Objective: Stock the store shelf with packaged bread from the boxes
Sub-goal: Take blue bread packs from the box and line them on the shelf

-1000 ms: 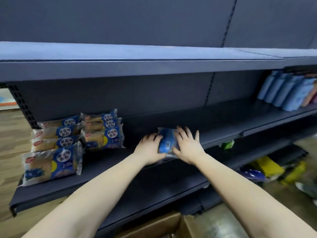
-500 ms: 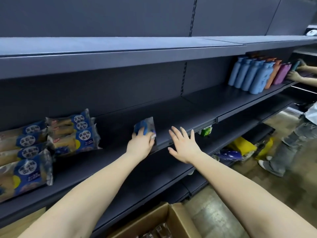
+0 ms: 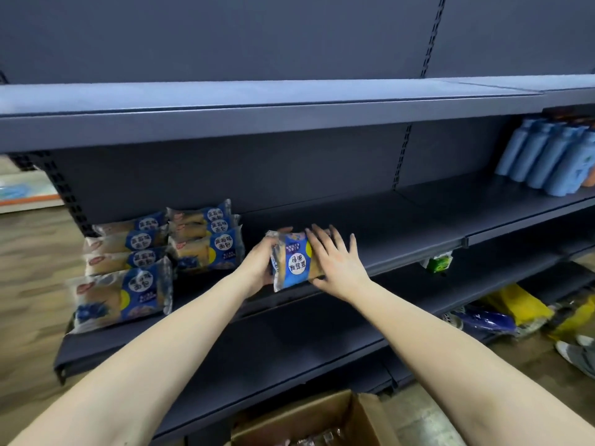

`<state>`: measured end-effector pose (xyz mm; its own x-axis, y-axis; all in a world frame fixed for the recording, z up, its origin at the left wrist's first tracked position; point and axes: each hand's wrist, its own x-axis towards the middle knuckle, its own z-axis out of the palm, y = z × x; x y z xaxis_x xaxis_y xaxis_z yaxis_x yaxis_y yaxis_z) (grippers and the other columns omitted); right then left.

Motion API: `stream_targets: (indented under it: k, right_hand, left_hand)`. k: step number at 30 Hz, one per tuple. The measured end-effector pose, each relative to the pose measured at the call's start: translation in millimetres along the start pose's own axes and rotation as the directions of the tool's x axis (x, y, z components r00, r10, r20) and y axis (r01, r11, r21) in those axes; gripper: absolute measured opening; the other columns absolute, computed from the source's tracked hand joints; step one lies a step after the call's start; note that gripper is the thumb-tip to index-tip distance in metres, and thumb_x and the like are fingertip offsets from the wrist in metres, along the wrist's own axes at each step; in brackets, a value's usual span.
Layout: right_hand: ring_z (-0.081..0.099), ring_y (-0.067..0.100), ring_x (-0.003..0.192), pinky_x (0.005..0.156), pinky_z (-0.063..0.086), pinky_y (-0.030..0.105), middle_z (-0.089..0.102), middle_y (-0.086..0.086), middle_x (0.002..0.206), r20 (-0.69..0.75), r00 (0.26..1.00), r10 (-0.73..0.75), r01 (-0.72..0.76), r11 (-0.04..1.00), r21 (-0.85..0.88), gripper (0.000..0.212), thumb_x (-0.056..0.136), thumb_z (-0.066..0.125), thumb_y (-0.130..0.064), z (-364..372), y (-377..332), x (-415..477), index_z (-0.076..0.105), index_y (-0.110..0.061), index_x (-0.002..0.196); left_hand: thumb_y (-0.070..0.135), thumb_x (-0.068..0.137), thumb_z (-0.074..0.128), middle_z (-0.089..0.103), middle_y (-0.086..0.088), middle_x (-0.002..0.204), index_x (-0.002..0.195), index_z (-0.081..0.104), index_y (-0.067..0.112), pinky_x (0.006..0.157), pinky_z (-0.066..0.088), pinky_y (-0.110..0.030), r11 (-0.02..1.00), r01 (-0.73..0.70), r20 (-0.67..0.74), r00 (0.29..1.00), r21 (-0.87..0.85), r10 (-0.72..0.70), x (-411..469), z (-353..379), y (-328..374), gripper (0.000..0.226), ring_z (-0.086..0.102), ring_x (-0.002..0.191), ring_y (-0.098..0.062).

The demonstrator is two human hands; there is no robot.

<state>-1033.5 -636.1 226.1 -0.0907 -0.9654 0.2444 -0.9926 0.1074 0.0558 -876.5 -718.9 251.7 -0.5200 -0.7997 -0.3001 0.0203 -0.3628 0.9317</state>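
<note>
A blue-and-clear bread packet [image 3: 293,264] stands on its edge on the dark middle shelf [image 3: 402,239], its label turned sideways. My left hand [image 3: 260,264] grips its left side, fingers wrapped behind it. My right hand [image 3: 335,260] rests against its right side with fingers spread and straight. Left of it, several matching bread packets [image 3: 206,243] lie stacked in two piles at the back, and a single packet [image 3: 120,296] lies at the shelf's front left. A cardboard box [image 3: 317,423] stands open on the floor below my arms.
Blue bottles [image 3: 547,159] stand on the same shelf level at the far right. A green item [image 3: 438,263] hangs under the shelf edge. Yellow and blue bags [image 3: 512,309] lie on the lower shelf at the right. A shoe [image 3: 576,354] shows at the right edge.
My right hand has come back onto the packet's right side. The packet now stands with its label facing me, and the view has swung back to the left.
</note>
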Motion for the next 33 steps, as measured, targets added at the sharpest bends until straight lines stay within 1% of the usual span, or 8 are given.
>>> stream_targets:
  k: [3,6,11,14,17,23,28,33]
  right_hand:
    - [0.032,0.032,0.137,0.108,0.019,0.063,0.039,0.008,0.143,-0.022,0.995,-0.099,0.099,0.995,-0.013,0.111,0.066,0.076,-0.048,1.0,-11.4,2.8,0.015,-0.016,0.153]
    - [0.059,0.032,0.101,0.100,0.036,0.062,0.057,0.011,0.109,-0.108,0.980,-0.167,0.164,0.986,-0.035,0.114,0.050,0.083,-0.052,8.2,-21.1,4.9,0.036,-0.008,0.144]
    - [0.060,0.029,0.080,0.073,0.050,0.042,0.058,0.009,0.093,-0.167,0.980,0.108,-0.100,0.994,0.052,0.117,0.040,0.084,-0.051,1.9,-41.6,7.3,0.042,-0.007,0.140]
    - [0.055,0.030,0.097,0.076,0.045,0.041,0.054,0.011,0.110,-0.135,0.965,0.224,-0.202,0.967,0.155,0.112,0.059,0.076,-0.055,-6.7,-60.5,10.6,0.026,-0.009,0.148]
    - [0.050,0.028,0.108,0.084,0.040,0.042,0.048,0.009,0.123,-0.126,0.970,0.207,-0.177,0.961,0.213,0.108,0.070,0.065,-0.058,-7.9,-77.3,13.9,0.013,-0.011,0.152]
    - [0.060,0.028,0.086,0.072,0.046,0.040,0.060,0.009,0.110,-0.347,0.931,-0.115,0.130,0.991,0.020,0.084,0.076,0.039,-0.066,2.0,-64.1,6.3,0.044,-0.010,0.138]
    - [0.058,0.033,0.101,0.086,0.046,0.046,0.055,0.012,0.126,-0.429,0.867,-0.255,0.246,0.966,-0.078,0.067,0.077,0.044,-0.049,-9.5,-51.4,13.2,0.037,-0.018,0.136]
    - [0.037,0.037,0.131,0.101,0.031,0.067,0.033,0.010,0.151,-0.261,0.847,-0.464,0.427,0.885,-0.187,0.094,0.066,0.066,-0.053,-19.6,-54.6,19.7,0.028,-0.023,0.146]
  left_hand:
    - [0.027,0.099,0.033,0.067,-0.013,0.111,0.115,0.060,0.019,0.091,0.051,-0.045,0.994,0.020,-0.022,1.000,-0.104,-0.022,-5.4,-15.8,-3.1,0.033,0.064,0.099,-0.027]
    - [0.035,0.099,0.040,0.068,-0.013,0.101,0.114,0.060,0.013,0.082,0.053,-0.038,0.995,0.021,-0.074,0.997,-0.096,-0.028,-13.2,-23.6,-3.6,0.033,0.065,0.089,-0.025]
    - [0.052,0.092,0.049,0.067,-0.007,0.116,0.125,0.052,0.020,0.069,0.057,-0.037,1.000,-0.019,-0.040,0.999,0.024,0.020,-18.4,-36.9,-6.4,0.047,0.067,0.097,-0.023]
    - [0.038,0.090,0.060,0.065,-0.006,0.121,0.117,0.055,0.022,0.087,0.054,-0.039,0.987,-0.065,0.054,0.997,0.149,0.058,-22.9,-37.7,-13.2,0.032,0.063,0.107,-0.020]
    - [0.032,0.091,0.062,0.067,-0.004,0.116,0.118,0.057,0.017,0.081,0.055,-0.031,0.975,-0.121,0.021,0.993,0.188,0.120,-26.5,-32.0,-17.3,0.031,0.063,0.105,-0.017]
    - [0.036,0.094,0.055,0.066,-0.004,0.113,0.113,0.053,0.025,0.079,0.054,-0.035,0.967,-0.149,-0.136,0.974,0.207,0.179,-29.5,-48.0,-4.2,0.022,0.063,0.102,-0.020]
    - [0.035,0.093,0.054,0.067,-0.002,0.097,0.109,0.056,0.021,0.070,0.055,-0.036,0.974,-0.110,-0.170,0.975,0.197,0.144,-35.4,-61.2,12.8,0.020,0.064,0.089,-0.020]
    - [0.036,0.093,0.052,0.065,-0.005,0.100,0.112,0.056,0.017,0.069,0.059,-0.037,0.784,-0.074,-0.065,0.987,0.616,0.145,-40.3,-69.7,25.5,0.027,0.064,0.091,-0.020]
